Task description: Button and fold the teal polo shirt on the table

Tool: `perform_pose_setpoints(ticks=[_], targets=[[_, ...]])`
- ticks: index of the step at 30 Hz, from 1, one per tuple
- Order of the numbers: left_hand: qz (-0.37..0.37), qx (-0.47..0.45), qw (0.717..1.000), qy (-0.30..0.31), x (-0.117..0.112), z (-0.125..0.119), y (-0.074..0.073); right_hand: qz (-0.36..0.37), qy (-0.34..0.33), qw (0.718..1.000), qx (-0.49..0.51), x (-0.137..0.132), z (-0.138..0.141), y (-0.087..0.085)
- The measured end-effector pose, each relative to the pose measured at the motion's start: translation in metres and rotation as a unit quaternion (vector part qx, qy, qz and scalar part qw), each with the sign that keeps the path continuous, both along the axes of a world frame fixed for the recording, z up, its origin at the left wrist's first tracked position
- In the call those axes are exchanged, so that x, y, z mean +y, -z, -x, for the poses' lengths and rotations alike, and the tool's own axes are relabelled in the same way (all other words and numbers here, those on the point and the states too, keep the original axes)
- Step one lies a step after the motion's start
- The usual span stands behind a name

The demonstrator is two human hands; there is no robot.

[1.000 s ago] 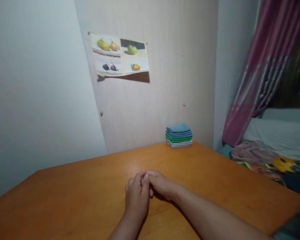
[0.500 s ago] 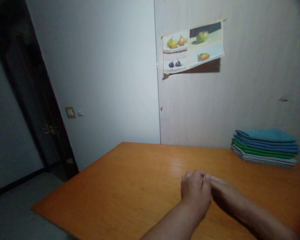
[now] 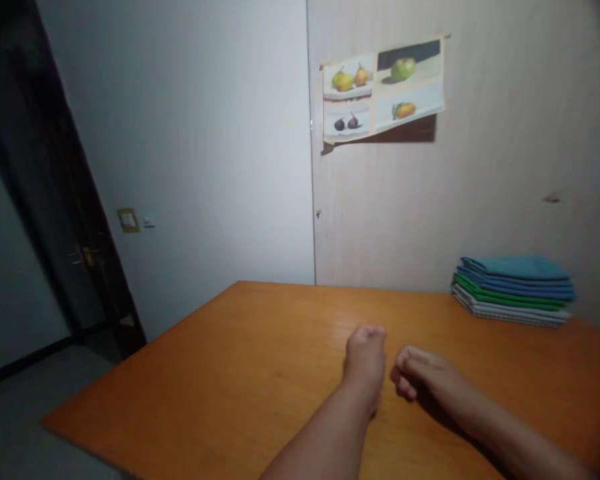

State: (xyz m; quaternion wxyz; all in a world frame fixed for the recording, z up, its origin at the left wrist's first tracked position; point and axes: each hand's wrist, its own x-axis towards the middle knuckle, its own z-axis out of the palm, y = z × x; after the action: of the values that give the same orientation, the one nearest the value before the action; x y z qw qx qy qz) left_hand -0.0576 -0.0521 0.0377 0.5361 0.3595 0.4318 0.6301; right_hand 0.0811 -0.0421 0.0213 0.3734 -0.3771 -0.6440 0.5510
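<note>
My left hand (image 3: 364, 363) is closed, its back toward me and its fingers curled away, with nothing showing in it. Just to its right, my right hand (image 3: 423, 373) has its fingers curled into a loose fist and holds nothing I can see. A small gap separates the two hands. Both are over the orange-brown wooden table (image 3: 260, 353). Behind and to the right of my right hand lies a stack of folded cloths (image 3: 515, 293), teal and blue on top, green in the middle, pale checked below.
The table meets a pale panelled wall at the back, where a fruit picture poster (image 3: 385, 90) hangs crookedly. A light switch (image 3: 129, 220) is on the white wall at left. Farther left is a dark door with a metal handle (image 3: 87, 255). The table's left corner stands over the floor.
My hands were clasped together and have come apart, the left moving a little left. Fingers on both are now curled. The view has shifted slightly to the right.
</note>
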Motion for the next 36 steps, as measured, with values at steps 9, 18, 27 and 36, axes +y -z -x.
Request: perform_pose_setpoints(ticks=[9,18,27,36], targets=[[-0.014,-0.301,0.935,0.187,-0.006,0.02,-0.027,-0.14,0.047,0.989,0.004,-0.012,0.012,-0.017],[-0.012,-0.325,0.909,0.261,-0.01,0.012,-0.025,-0.174,-0.035,0.983,0.042,-0.027,0.019,-0.025],[0.014,-0.293,0.916,0.273,-0.015,0.009,-0.024,-0.149,-0.062,0.986,0.049,-0.027,0.014,-0.032],[0.036,-0.295,0.918,0.262,-0.014,0.01,-0.021,-0.115,-0.091,0.987,0.072,-0.014,0.011,-0.022]])
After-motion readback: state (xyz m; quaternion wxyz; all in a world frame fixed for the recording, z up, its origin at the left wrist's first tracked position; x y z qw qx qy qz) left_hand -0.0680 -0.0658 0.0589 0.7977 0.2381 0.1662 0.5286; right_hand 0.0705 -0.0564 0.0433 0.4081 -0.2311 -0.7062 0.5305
